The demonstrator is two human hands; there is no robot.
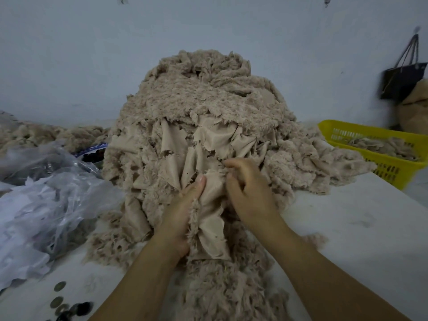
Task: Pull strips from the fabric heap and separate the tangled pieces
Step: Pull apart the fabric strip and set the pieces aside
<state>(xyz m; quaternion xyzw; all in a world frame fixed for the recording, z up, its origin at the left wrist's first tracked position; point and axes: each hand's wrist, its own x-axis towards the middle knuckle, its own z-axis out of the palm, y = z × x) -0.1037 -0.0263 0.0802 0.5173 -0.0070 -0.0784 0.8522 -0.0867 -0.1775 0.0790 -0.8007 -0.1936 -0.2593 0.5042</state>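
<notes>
A tall heap of beige fleece strips (203,100) rises on the white table against the back wall, fuzzy on one side and smooth on the other. At its front foot, my left hand (183,212) grips a smooth-backed strip (212,218), thumb pressed on top of the cloth. Just to the right, my right hand (247,191) has its fingers curled into the same tangle of strips, pinching the cloth close to the left thumb. More fuzzy strips trail down between my forearms toward the table's front edge.
Crumpled clear plastic bags (44,205) lie at the left. A yellow basket (379,149) with fleece pieces sits at the right. A dark bag (403,77) hangs on the wall. Coins or buttons (67,304) lie near the front left. More fleece (46,135) lies at back left.
</notes>
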